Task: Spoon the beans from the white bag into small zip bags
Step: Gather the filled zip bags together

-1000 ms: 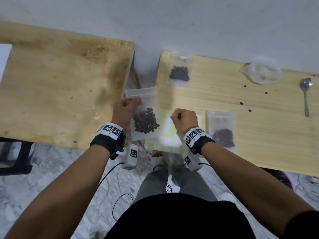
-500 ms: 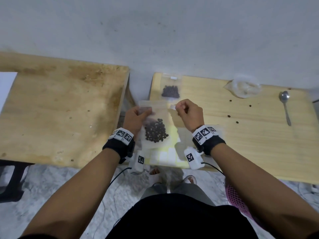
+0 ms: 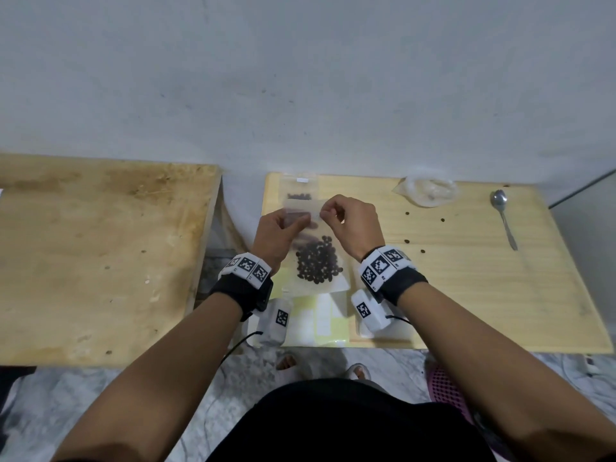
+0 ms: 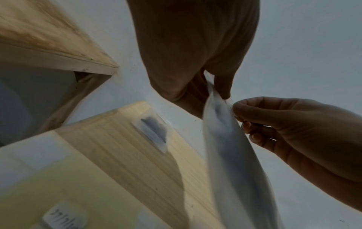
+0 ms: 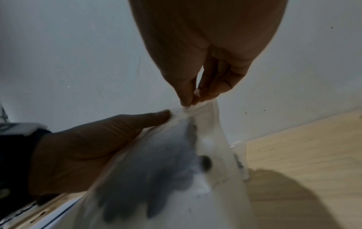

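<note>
A small zip bag holding a cluster of dark beans is held upright above the near left part of the light wooden worktop, between both hands. The left hand grips the bag's upper left edge, thumb in front and fingers behind the clear film; in the right wrist view the thumb lies along the seal strip. The right hand pinches the top seal just right of the left thumb, thumb and forefinger tips pressed together on the strip, the remaining fingers curled. The beans sit in the lower half of the bag.

Behind the held bag, at the far left corner of the worktop, a second filled zip bag lies flat, partly hidden. The white bag, crumpled and translucent, lies at the far edge, right of centre. A metal spoon rests well to its right, bowl toward the wall. Several loose beans are scattered on the bare wood between the hands and the spoon. Beneath the wrists, at the near edge, lie pale yellow sheets with white labels. A separate, darker stained worktop stands to the left, apart from the first by a narrow gap. Each wrist carries a black band with coded markers.
</note>
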`<action>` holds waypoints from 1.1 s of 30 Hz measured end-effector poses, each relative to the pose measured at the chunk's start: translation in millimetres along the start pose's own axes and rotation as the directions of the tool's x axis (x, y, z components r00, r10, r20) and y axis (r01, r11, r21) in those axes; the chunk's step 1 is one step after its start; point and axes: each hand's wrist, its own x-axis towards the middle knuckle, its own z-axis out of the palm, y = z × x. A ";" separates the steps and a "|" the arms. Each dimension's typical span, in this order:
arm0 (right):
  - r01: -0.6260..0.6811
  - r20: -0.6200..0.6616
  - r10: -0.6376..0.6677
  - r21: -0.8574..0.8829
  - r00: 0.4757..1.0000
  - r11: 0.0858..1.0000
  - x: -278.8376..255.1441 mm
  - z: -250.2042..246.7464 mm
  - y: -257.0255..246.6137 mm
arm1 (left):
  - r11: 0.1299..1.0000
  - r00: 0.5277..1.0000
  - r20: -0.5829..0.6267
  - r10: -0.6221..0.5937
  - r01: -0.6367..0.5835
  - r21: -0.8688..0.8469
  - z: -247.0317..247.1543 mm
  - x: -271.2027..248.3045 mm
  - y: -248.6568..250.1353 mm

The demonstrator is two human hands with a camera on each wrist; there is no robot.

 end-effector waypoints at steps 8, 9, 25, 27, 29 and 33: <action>-0.029 -0.042 0.030 0.003 0.999 1.000 -6.4 -8.2 0.8 | 1.000 1.000 -0.003 0.010 -0.010 -0.011 10.7 3.0 -2.7; -0.031 -0.046 0.031 0.003 0.998 1.000 -6.9 -8.8 0.3 | 1.000 1.000 -0.005 0.015 -0.016 -0.011 11.3 2.9 -2.7; -0.273 0.116 0.248 0.376 0.962 0.885 -8.5 -20.7 4.9 | 0.996 1.000 -0.014 0.025 -0.026 -0.088 19.1 -1.4 3.8; -0.261 0.116 0.235 0.378 0.965 0.888 -8.1 -23.0 3.7 | 0.996 1.000 -0.013 0.023 -0.024 -0.087 20.2 -1.8 6.8; -0.250 0.118 0.222 0.347 0.968 0.904 -7.6 -22.2 3.2 | 0.997 0.999 -0.009 0.038 -0.038 -0.068 20.8 -1.3 9.0; -0.249 0.059 0.243 0.299 0.968 0.921 -8.2 -19.6 3.6 | 0.993 0.993 -0.017 0.114 -0.114 0.031 21.7 1.4 14.8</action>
